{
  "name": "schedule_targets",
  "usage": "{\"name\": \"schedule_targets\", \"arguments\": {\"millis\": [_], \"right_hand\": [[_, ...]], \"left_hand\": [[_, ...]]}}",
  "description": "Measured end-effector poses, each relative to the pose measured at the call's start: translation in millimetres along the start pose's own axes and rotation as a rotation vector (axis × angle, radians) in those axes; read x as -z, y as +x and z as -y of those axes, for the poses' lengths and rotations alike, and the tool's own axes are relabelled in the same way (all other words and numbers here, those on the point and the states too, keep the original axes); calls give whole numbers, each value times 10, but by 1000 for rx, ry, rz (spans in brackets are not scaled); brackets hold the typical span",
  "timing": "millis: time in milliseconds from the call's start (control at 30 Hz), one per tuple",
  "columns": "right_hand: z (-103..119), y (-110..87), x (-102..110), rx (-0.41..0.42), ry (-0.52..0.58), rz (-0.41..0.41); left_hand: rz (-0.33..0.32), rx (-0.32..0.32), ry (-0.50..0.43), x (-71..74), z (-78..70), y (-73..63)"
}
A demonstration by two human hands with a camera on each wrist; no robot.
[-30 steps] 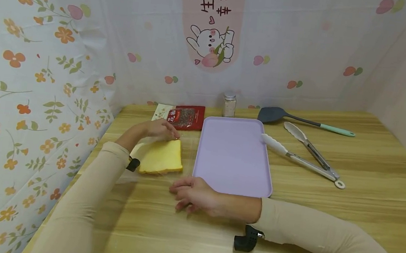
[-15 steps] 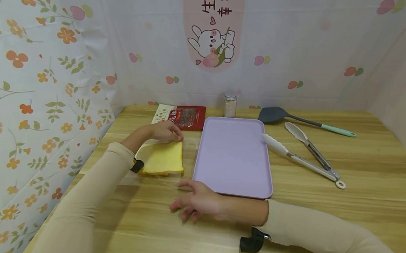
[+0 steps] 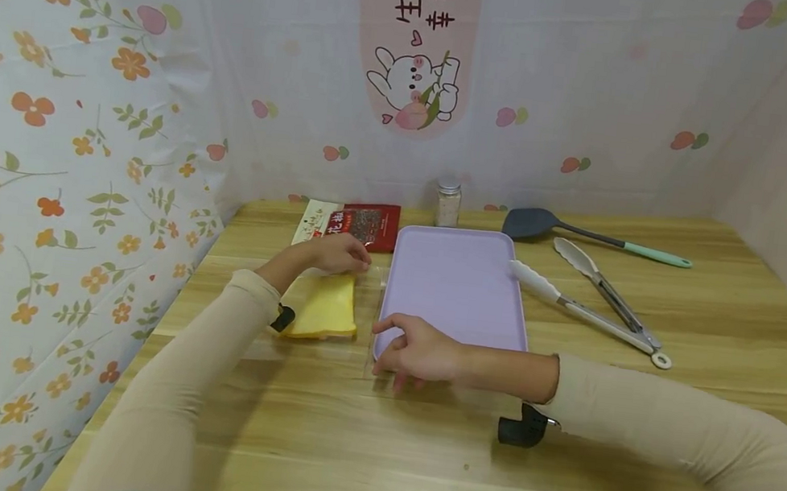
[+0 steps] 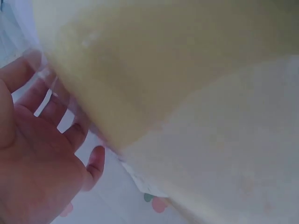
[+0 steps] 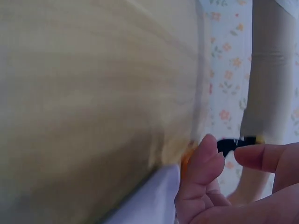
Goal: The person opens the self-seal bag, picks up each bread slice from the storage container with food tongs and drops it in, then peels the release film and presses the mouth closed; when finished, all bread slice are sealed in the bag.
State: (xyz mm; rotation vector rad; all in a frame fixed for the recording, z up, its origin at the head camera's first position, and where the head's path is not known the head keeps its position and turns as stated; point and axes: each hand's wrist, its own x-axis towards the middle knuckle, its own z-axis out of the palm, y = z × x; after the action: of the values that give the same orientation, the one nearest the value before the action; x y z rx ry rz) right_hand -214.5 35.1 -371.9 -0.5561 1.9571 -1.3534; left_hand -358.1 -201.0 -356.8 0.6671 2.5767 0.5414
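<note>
A yellow square slab with a darker yellow rim (image 3: 330, 309), like a bread slice, lies left of the lilac tray (image 3: 459, 277). Around it is a clear plastic bag (image 3: 369, 299), its right edge close to the tray. My left hand (image 3: 334, 253) is at the bag's far edge. In the left wrist view, my left fingertips overlap the edge of the film, pinching it between thumb and finger. My right hand (image 3: 425, 352) hovers over the tray's near left corner. Its thumb and forefinger are apart with nothing between them, as the right wrist view shows.
Behind the slab lies a red and cream spice packet (image 3: 370, 227). A small lidded jar (image 3: 447, 205) stands behind the tray. To the right are a spatula (image 3: 530, 224) with a mint handle and white-tipped tongs (image 3: 605, 310). A patterned curtain (image 3: 276, 62) borders the table.
My left hand has slid right along the bag's far edge. My right hand has lifted away from the table by the slab and moved right and farther back, over the tray's corner.
</note>
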Motion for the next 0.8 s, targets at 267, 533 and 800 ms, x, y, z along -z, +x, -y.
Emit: {"name": "schedule_targets", "arguments": {"millis": [267,533,800], "right_hand": [[121,155,329,-10,-148,-59],[-1,422,609,105,-280,-193],[-62,801,805,262,-568,-411]], "left_hand": [[-37,10,20,-21,19,58],[-93,-22,-48,-81,51,45],[-113,-37,-82,-85,67,-15]]}}
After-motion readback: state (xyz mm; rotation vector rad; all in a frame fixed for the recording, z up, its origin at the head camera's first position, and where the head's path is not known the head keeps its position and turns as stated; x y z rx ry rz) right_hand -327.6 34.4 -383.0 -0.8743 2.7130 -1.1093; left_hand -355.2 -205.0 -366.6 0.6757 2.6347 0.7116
